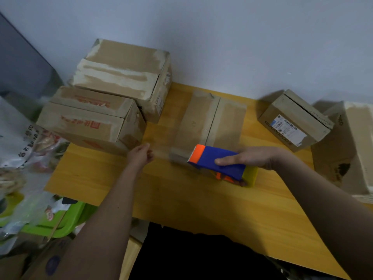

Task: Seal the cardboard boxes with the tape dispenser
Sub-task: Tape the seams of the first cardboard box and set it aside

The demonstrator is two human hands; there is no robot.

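Tape dispenser, blue body with orange nose and yellow rear, is sitting at the near end of the centre box, serrated edge pointing left. Right hand is wrapping it from the right, grip clamped on the blue body, thumb lying flat along the side. A clear tape strip is stretching from the dispenser leftward across the box to the left hand, which is pinching the free end, fingers closed on it, just off the box's left edge above the surface. Centre box is lying flat on the yellow wood, flaps shut, seam running away from the camera. Box with red print is sitting at left, a larger box behind it against the wall. Small labelled box is sitting at right, flaps slightly parted; another carton is partly cut off at the right edge. Plastic bags and a green bin are sitting off the surface at left.
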